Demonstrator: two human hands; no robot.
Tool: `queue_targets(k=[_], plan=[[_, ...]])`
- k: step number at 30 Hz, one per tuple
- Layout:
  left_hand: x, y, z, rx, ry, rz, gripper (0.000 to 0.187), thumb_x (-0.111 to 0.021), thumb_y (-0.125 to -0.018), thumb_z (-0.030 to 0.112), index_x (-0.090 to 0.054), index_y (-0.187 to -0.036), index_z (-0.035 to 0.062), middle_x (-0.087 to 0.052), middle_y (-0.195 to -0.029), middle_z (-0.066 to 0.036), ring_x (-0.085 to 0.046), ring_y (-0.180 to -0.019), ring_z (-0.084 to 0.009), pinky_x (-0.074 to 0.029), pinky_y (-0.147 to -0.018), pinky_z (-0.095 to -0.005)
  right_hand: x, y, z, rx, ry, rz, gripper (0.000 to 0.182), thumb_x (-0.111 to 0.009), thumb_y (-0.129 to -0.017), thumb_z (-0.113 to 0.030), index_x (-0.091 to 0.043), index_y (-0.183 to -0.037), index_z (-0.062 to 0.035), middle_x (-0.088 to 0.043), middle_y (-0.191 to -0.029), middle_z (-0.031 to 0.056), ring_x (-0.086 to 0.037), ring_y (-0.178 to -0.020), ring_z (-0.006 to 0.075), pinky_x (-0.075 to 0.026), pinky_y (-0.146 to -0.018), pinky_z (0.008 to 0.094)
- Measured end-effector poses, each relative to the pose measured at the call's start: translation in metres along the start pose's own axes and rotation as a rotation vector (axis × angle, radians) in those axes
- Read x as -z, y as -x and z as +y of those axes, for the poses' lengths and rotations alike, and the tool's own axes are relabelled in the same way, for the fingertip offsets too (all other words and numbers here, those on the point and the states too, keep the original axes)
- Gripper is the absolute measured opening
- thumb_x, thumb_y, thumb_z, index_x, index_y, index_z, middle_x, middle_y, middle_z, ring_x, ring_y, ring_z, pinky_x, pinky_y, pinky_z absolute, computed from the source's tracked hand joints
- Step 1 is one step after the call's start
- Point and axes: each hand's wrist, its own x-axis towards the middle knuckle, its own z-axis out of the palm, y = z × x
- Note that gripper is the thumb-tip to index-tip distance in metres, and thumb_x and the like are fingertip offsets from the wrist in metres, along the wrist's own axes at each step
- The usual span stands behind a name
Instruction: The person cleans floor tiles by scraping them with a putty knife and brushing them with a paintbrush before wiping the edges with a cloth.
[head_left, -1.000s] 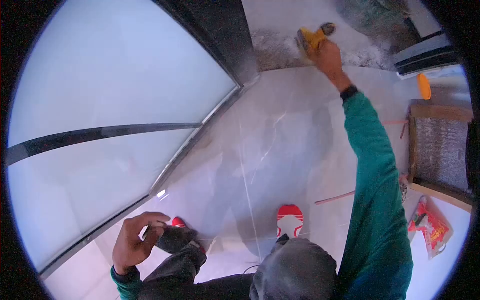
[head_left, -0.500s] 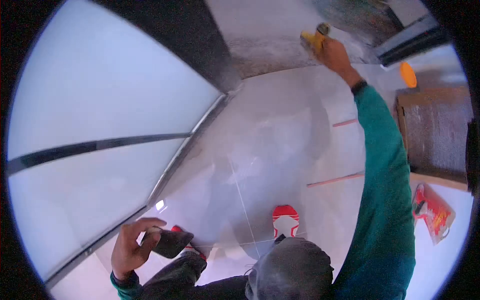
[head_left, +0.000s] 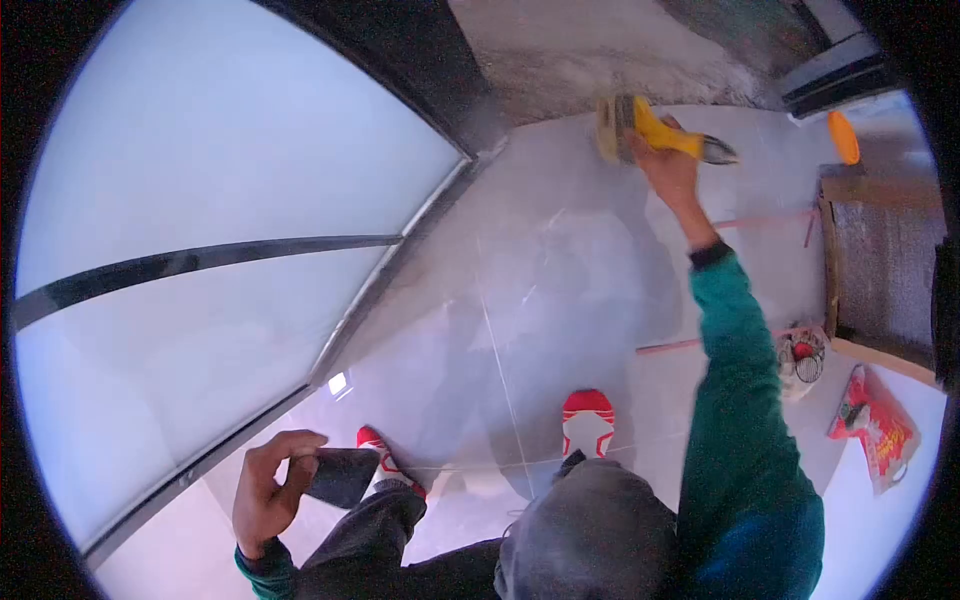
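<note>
My right hand [head_left: 668, 172] is closed around the yellow handle of a wide brush [head_left: 668, 138]. The bristle end points left, close to the floor where it meets the dusty, stained wall base. At lower left my left hand [head_left: 272, 490] pinches a dark, flat, rectangular piece [head_left: 342, 477] between thumb and fingers; its exact kind does not show. That piece is held in the air above my left shoe [head_left: 385, 460].
A frosted glass panel [head_left: 230, 150] in a dark frame stands on the left. The pale tiled floor [head_left: 480, 350] lies between. At right are a brown box-like frame [head_left: 880, 270], an orange round object [head_left: 843, 137], a clear bag [head_left: 801, 360] and a red packet [head_left: 875, 425].
My right hand has come down in the view and turned, so the brush handle now points right. The view has shifted slightly; my left hand keeps its hold on the dark piece.
</note>
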Motion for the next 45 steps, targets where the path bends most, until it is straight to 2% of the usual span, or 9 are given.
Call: queue_targets(k=[1,6,11,13,15,19,25,33,45], plan=[[-0.001,0.008,-0.007,0.08,0.072,0.041,0.022,-0.051,-0.072,-0.008,-0.057,-0.092,-0.0012,-0.057,-0.075,-0.011,-0.053,-0.063,-0.0152,-0.041,-0.059,-0.0251,0.04,0.022,-0.005,-0.13,0.132,-0.276,0.035,-0.065,-0.075,-0.02,-0.051,-0.099,0.0019,-0.059,-0.095,0.0074,-0.054,-0.085,0.0137,-0.045,-0.07,0.0273],[-0.014,0.048,-0.099,0.335,0.484,0.119,0.013,-0.045,-0.074,0.013,-0.049,-0.074,0.0013,-0.048,-0.07,-0.004,-0.044,-0.068,-0.0123,-0.036,-0.061,-0.024,0.145,0.183,-0.04,-0.356,0.171,-1.268,0.042,-0.063,-0.072,-0.036,-0.058,-0.105,-0.0101,-0.057,-0.102,0.0095,-0.045,-0.103,0.0213,-0.028,-0.095,0.0367],[-0.04,0.138,-0.223,0.637,0.595,0.558,0.044,-0.046,-0.082,0.05,-0.05,-0.091,0.0072,-0.036,-0.057,0.004,-0.032,-0.048,-0.0057,-0.025,-0.041,-0.0194,0.213,0.288,0.022,-0.524,0.59,-1.49,0.042,-0.062,-0.072,-0.027,-0.054,-0.103,-0.0013,-0.057,-0.098,0.016,-0.054,-0.079,0.0305,-0.042,-0.067,0.0404],[-0.035,0.162,-0.267,0.76,0.437,0.795,0.053,-0.05,-0.082,0.046,-0.04,-0.115,0.0064,-0.037,-0.059,0.004,-0.034,-0.049,-0.0052,-0.026,-0.041,-0.0192,0.28,0.334,0.097,0.106,1.161,-0.65,0.042,-0.062,-0.071,-0.024,-0.054,-0.105,-0.0007,-0.056,-0.104,0.015,-0.053,-0.094,0.0286,-0.041,-0.08,0.038],[-0.026,0.162,-0.271,0.624,0.468,1.05,0.065,-0.052,-0.082,0.044,-0.026,-0.128,0.0064,-0.041,-0.063,0.003,-0.036,-0.05,-0.0055,-0.028,-0.042,-0.0193,0.308,0.291,0.07,-0.502,1.224,-0.066,0.054,-0.056,-0.078,-0.04,-0.045,-0.116,-0.0022,-0.048,-0.116,0.0176,-0.043,-0.11,0.0334,-0.034,-0.092,0.0393],[0.004,0.145,-0.284,0.457,0.319,0.86,0.057,-0.055,-0.082,0.035,-0.033,-0.122,0.0021,-0.049,-0.072,-0.001,-0.039,-0.056,-0.0067,-0.03,-0.045,-0.0216,0.366,0.301,0.113,0.063,1.523,-0.085,0.061,-0.062,-0.074,-0.039,-0.042,-0.118,-0.0011,-0.048,-0.114,0.0222,-0.044,-0.108,0.0345,-0.036,-0.09,0.0403],[0.024,0.101,-0.277,0.252,0.163,0.929,0.033,-0.059,-0.079,0.028,-0.054,-0.064,-0.0006,-0.046,-0.057,0.002,-0.04,-0.053,-0.0081,-0.035,-0.046,-0.0284,0.4,0.316,0.149,-0.15,1.163,0.086,0.061,-0.06,-0.076,-0.042,-0.046,-0.113,0.0032,-0.051,-0.111,0.0234,-0.049,-0.104,0.0355,-0.039,-0.085,0.0411],[0.024,0.096,-0.28,0.179,0.055,0.982,0.049,-0.06,-0.079,0.036,-0.044,-0.051,-0.0008,-0.037,-0.046,0.001,-0.033,-0.047,-0.0072,-0.027,-0.04,-0.0286,0.228,0.203,-0.103,0.118,0.368,0.117,0.052,-0.066,-0.07,-0.012,-0.044,-0.115,0.0019,-0.049,-0.114,0.0181,-0.046,-0.107,0.0264,-0.033,-0.093,0.035],[0.024,0.089,-0.293,0.205,0.119,0.982,0.048,-0.06,-0.079,0.04,-0.048,-0.06,-0.0016,-0.042,-0.05,0.0,-0.034,-0.047,-0.0073,-0.029,-0.042,-0.0257,-0.12,0.111,-0.132,0.542,0.268,-0.267,0.053,-0.071,-0.06,-0.021,-0.051,-0.106,-0.0023,-0.053,-0.105,0.0165,-0.052,-0.093,0.0326,-0.04,-0.084,0.0389]])
